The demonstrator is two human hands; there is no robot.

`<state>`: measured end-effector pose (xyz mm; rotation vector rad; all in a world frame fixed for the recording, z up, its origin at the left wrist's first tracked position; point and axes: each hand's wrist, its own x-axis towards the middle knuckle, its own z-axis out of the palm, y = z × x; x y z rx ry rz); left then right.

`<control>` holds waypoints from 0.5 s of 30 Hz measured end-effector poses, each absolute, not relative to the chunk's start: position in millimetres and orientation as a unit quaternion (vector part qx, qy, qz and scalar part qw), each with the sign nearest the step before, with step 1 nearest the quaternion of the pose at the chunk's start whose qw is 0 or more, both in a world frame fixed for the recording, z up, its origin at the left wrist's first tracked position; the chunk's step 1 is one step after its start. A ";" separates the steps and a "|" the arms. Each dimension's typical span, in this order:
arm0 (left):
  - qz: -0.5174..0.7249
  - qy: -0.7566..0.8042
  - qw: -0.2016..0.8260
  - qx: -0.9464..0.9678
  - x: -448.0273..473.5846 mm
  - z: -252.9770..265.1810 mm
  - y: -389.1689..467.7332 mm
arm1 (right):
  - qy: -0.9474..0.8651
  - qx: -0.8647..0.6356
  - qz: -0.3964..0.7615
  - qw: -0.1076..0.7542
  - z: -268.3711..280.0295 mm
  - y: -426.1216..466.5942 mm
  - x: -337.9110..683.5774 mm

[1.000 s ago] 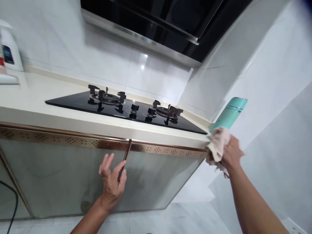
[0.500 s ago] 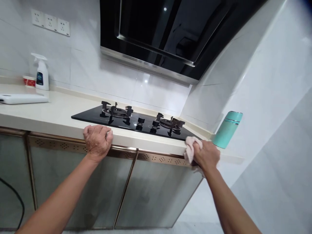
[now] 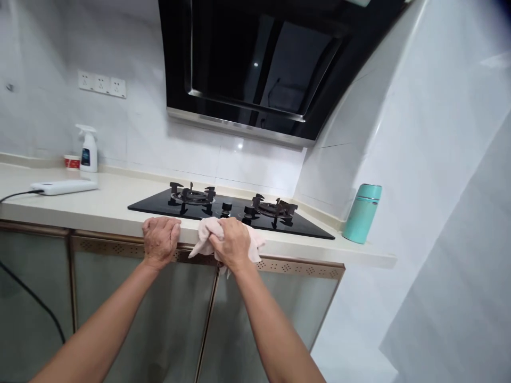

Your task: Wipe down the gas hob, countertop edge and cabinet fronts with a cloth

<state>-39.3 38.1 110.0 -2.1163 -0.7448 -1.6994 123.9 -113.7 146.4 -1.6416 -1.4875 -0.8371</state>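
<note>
My right hand (image 3: 235,242) is closed around a pale pink cloth (image 3: 208,232), pressing it to the front edge of the cream countertop (image 3: 287,246). Cloth spills out on both sides of the fingers and hangs below the edge. Just to the left, my left hand (image 3: 160,239) rests on the same edge with its fingers curled over it. Behind both hands lies a black glass gas stove (image 3: 163,203) with two burners, the knobs between them. Part of its front rim is hidden by my right hand.
A teal flask (image 3: 362,214) stands near the counter's right end. Toward the back left are a white spray bottle (image 3: 89,153), a red and white cup (image 3: 72,162) and a flat white device (image 3: 66,186) with a black cable. A dark range hood (image 3: 247,64) hangs above.
My right hand has slid left along the counter edge with the cloth, from near the flask to beside my left hand. The left hand stays on the edge. The view has shifted slightly.
</note>
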 end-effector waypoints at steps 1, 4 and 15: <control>-0.593 -0.260 0.164 -0.744 -40.3 110.4 37.5 | -0.596 -0.611 -0.297 0.428 144.6 -118.2 126.0; -0.587 -0.261 0.164 -0.749 -42.4 111.2 35.4 | -0.598 -0.548 -0.182 0.555 146.3 -146.7 144.7; -0.608 -0.283 0.137 -0.729 -33.6 109.4 27.2 | -0.387 -0.718 -0.461 0.350 143.5 -218.7 274.8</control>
